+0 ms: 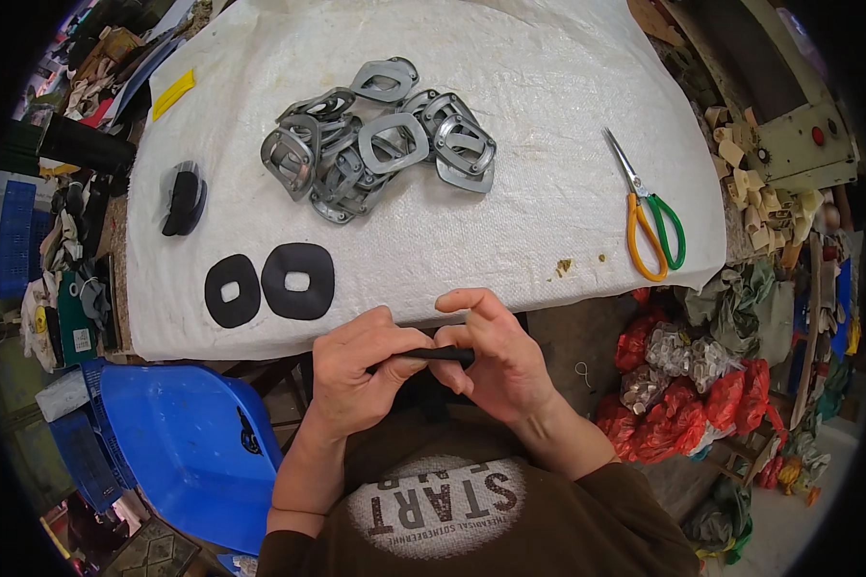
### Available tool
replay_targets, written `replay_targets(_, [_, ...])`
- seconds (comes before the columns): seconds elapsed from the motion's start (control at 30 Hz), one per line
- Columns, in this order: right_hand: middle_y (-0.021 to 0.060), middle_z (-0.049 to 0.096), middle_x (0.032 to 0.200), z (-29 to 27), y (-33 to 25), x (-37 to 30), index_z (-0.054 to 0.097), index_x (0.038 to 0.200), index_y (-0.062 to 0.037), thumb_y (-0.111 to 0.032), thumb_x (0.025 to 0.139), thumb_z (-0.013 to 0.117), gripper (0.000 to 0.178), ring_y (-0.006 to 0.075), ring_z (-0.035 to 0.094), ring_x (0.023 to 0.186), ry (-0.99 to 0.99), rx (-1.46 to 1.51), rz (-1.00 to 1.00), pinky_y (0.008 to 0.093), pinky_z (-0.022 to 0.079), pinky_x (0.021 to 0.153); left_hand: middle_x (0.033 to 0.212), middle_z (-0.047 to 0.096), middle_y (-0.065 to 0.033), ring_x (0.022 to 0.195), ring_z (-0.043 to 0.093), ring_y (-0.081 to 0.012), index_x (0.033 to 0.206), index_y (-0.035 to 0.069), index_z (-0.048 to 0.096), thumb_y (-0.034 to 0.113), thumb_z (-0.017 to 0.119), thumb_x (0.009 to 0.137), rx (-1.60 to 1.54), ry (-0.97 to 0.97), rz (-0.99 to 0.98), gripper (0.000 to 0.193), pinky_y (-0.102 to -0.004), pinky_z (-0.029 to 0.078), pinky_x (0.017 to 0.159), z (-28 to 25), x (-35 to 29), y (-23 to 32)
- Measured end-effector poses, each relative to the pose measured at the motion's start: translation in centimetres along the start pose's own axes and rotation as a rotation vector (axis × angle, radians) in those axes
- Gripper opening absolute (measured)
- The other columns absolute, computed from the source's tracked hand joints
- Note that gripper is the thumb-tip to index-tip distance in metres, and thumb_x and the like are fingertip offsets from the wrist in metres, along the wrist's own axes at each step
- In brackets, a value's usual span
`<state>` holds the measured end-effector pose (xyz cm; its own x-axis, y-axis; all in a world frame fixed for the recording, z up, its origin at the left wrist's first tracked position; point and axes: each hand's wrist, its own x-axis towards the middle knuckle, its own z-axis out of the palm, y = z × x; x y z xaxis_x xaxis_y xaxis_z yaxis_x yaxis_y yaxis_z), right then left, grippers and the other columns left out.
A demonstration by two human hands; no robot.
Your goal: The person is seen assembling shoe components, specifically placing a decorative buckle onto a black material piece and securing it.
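Note:
Just off the table's near edge, my left hand (368,363) and my right hand (498,358) pinch a thin black pad (438,354) between them. It is seen edge-on, so its full shape is hidden. My left fingers close on its left part, while the thumb and fingers of my right hand grip its right end. Two flat black rounded pads, a smaller one (233,290) and a larger one (299,281), lie on the table left of my hands, each with a squarish hole. Farther back is a heap of grey rounded frames with riveted crosspieces (380,139).
A white woven sheet (529,192) covers the table. Scissors (645,212) with orange and green handles lie at right. Black pieces in clear wrap (183,199) and a yellow strip (173,94) lie at left. Below stand a blue tub (183,438) and red bags (659,418).

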<state>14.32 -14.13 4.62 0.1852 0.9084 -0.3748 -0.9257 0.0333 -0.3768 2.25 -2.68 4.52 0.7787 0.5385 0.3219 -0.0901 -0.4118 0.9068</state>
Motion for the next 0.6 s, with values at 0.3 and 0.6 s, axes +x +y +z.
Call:
replay_targets(0.3, [0.001,0.051,0.077,-0.46,0.24,0.02,0.05,0.094,-0.0045,-0.006,0.084,0.052,0.011,0.0062,0.036,0.054,-0.069,-0.057,0.025,0.0192,0.03,0.05,0.057,0.051,-0.0047,0.049,0.044,-0.0162,0.081,0.004,0.064,0.005,0.069,0.066,0.073,0.01,0.052,0.016,-0.0264,0.035,0.043,0.59,-0.03,0.43])
replay_targets(0.6, [0.0042,0.051,0.082,-1.02,0.0,0.31,0.05,0.099,-0.0039,-0.014,0.087,0.051,0.016,0.0096,0.041,0.063,-0.11,-0.058,0.041,0.0233,0.035,0.057,0.059,0.052,-0.0054,0.049,0.045,-0.0167,0.08,0.002,0.063,0.007,0.068,0.07,0.068,0.014,0.009,0.013,-0.0259,0.035,0.045,0.78,-0.15,0.31])
